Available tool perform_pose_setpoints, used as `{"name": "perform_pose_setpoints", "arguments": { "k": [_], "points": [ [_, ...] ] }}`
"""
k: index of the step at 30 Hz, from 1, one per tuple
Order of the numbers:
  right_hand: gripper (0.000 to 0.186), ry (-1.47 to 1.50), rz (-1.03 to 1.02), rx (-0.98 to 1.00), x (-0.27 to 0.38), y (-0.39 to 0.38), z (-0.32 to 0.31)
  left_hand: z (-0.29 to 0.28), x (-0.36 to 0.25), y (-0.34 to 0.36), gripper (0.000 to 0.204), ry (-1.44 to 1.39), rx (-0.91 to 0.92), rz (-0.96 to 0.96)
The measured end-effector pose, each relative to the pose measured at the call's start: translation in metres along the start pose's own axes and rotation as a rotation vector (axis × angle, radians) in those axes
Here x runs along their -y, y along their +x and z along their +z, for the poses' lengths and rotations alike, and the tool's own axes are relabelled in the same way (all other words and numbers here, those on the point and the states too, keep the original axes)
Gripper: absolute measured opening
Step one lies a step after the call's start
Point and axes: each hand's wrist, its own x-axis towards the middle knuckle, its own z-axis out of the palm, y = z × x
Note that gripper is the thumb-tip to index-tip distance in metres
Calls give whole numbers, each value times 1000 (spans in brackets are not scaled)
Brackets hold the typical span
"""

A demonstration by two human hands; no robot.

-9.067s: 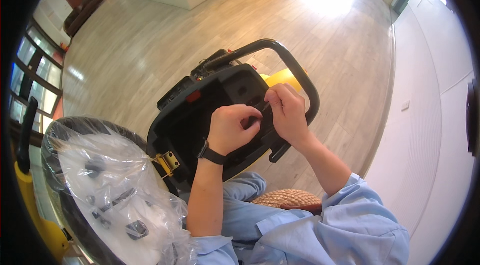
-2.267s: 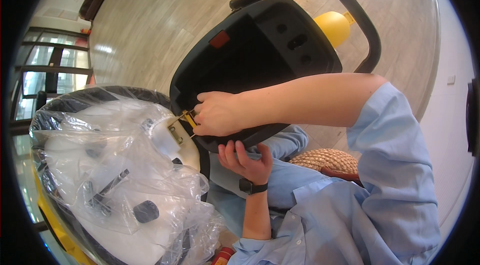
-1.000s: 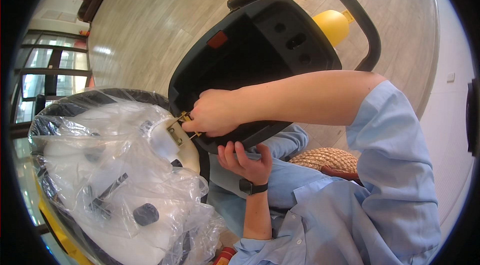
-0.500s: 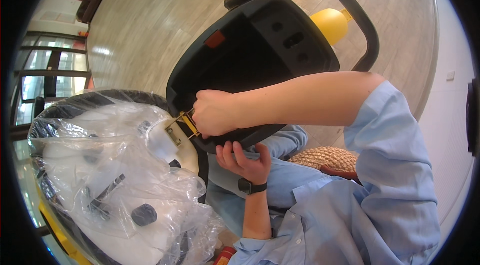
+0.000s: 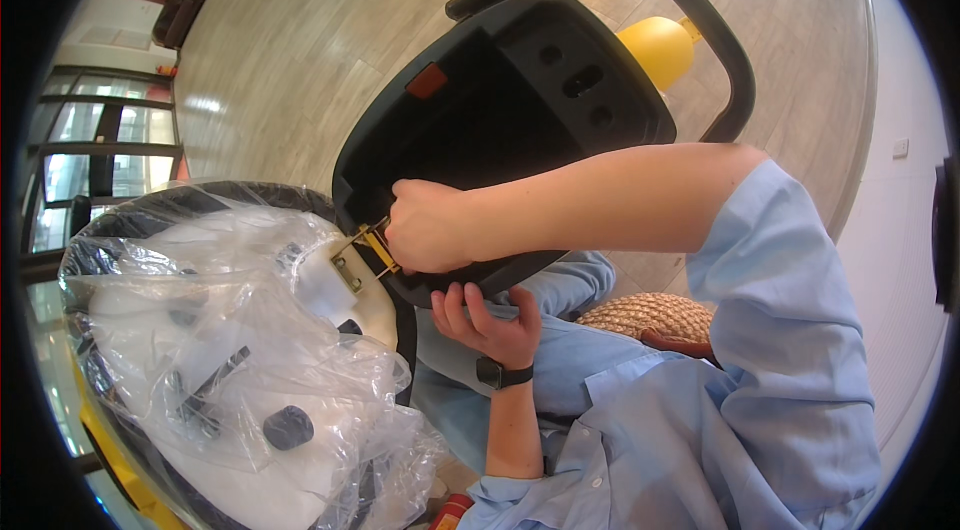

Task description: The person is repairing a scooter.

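A black plastic storage box (image 5: 490,100), deep and open-topped, stands in front of me. Beside it on the left is a tilted-open lid (image 5: 225,380), pale inside, black-rimmed and loosely wrapped in clear plastic film. A brass-coloured metal hinge (image 5: 377,250) joins the two. My right hand (image 5: 430,225) reaches across into the box by the hinge, its fingers curled; whatever they hold is hidden behind the fist. With its fingers wrapped on the box's near outer edge, my left hand (image 5: 490,322), a black watch on its wrist, grips the box from below.
A curved black bar (image 5: 735,40) loops past the box's far side, near a yellow rounded part (image 5: 657,52). Right of my legs is a woven straw item (image 5: 650,318). Wood-look floor (image 5: 290,60) stretches beyond, with a white wall (image 5: 905,220) at the right.
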Motion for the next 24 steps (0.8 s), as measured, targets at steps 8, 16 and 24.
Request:
{"name": "perform_pose_setpoints", "arguments": {
  "k": [8,16,24],
  "points": [
    [16,102,-108,-253,-6,7,20,-1,0,0,74,5,22,4],
    [21,313,43,-59,-10,6,12,-1,2,-3,73,-7,18,9],
    [24,116,20,7,-7,4,6,-3,1,0,73,-20,34,4]
  ]
}}
